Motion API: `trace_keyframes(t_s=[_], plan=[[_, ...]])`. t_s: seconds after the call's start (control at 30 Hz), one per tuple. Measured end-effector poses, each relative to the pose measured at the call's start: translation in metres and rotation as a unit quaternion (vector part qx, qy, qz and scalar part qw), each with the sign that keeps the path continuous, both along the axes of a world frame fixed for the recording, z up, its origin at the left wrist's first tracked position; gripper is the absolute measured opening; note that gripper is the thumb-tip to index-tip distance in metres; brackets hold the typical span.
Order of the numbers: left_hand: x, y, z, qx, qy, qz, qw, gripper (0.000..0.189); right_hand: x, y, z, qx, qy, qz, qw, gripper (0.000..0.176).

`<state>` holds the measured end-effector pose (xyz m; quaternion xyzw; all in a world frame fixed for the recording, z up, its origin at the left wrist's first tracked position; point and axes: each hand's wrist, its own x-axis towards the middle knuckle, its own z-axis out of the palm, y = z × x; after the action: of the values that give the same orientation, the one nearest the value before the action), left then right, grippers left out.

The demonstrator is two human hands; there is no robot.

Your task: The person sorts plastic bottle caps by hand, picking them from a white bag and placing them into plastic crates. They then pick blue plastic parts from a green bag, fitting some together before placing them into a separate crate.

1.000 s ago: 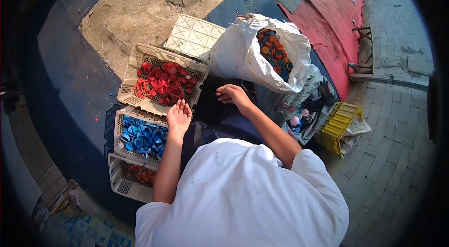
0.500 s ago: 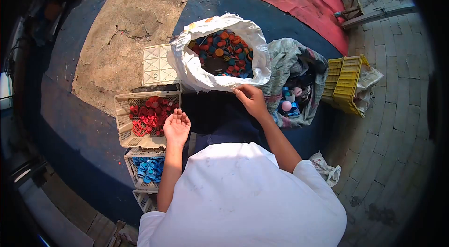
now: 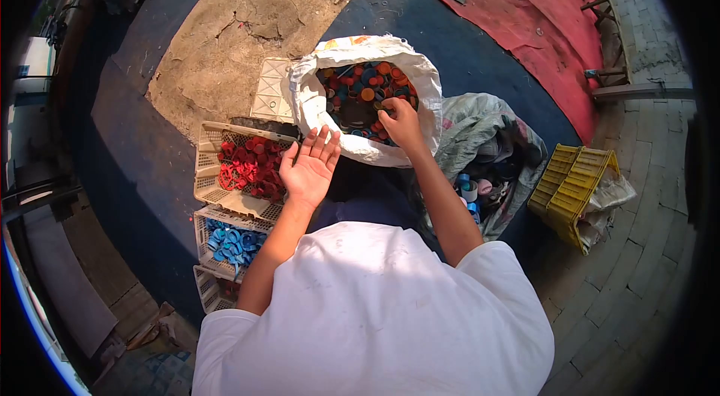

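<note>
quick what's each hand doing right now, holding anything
Left hand: open, palm up, nothing visible in it, beside the white sack.
Right hand: inside the sack on the bottle caps, fingers curled; hold cannot be told.

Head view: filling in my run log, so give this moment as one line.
left hand open, palm up, beside white sack | right hand inside sack, on mixed caps, grip unclear

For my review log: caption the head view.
Right hand in sack of mixed caps, left hand open beside crate of red caps.
</note>
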<state>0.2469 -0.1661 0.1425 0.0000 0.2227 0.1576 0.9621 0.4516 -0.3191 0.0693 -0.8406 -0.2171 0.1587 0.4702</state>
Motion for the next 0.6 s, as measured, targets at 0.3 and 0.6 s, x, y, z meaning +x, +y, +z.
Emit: trace_keyframes(t_s=[0.3,0.6], plan=[[0.017,-0.009,0.025,0.038,-0.056,-0.044,0.997,0.071,0.031,0.067,-0.083,-0.242,-0.06,0.111,0.962,0.046],[0.013,0.001,0.023,0.044,-0.04,-0.087,0.994,0.075,0.047,0.094,-0.081,-0.35,-0.033,0.087,0.932,0.044]])
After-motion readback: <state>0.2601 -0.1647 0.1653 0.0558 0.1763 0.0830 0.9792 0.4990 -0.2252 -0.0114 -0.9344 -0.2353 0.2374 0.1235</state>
